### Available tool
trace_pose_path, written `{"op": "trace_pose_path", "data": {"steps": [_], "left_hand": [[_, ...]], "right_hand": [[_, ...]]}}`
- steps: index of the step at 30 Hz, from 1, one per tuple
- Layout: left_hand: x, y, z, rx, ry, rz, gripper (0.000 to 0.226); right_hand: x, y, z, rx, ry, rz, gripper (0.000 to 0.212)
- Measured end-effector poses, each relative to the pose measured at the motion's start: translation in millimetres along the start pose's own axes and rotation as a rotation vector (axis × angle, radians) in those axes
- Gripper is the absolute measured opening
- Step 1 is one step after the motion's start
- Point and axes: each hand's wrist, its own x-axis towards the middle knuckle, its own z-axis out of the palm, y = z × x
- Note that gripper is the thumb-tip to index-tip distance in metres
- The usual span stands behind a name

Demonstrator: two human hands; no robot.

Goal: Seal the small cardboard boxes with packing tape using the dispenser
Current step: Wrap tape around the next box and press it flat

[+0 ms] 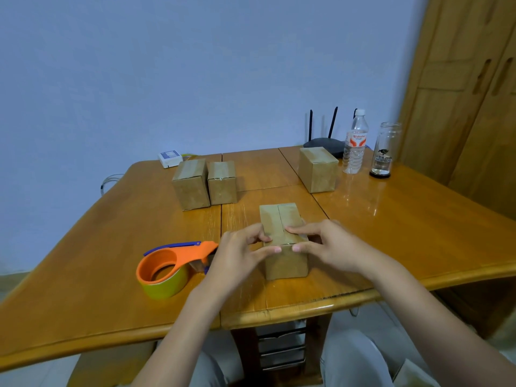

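Wooden table (pixel 391 219), both hands (pixel 240 255) (pixel 329 247) pinching near box (pixel 282 238), tape dispenser (pixel 170 263) just left, three boxes (pixel 192 185) behind.

A water bottle (pixel 355 143), glass jar (pixel 385 149) and router (pixel 324 142) stand on the wooden table (pixel 418 224).

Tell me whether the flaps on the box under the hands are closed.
Closed: the two top flaps of the box lie flat, meeting along a centre seam. Whether tape covers the seam, cannot tell.
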Motion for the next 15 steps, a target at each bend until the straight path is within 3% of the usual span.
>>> {"op": "trace_pose_path", "data": {"steps": [5, 10, 15], "left_hand": [[3, -2, -9, 0.0, -0.108, 0.0, 0.018], [1, -3, -11, 0.005, -0.118, -0.003, 0.017], [1, -6, -3, 0.1, -0.092, -0.009, 0.043]], "right_hand": [[0, -2, -16, -0.053, -0.102, -0.016, 0.053], [-3, -10, -15, -0.17, -0.055, 0.011, 0.058], [-5, -16, 1, -0.155, 0.069, 0.061, 0.065]]}}
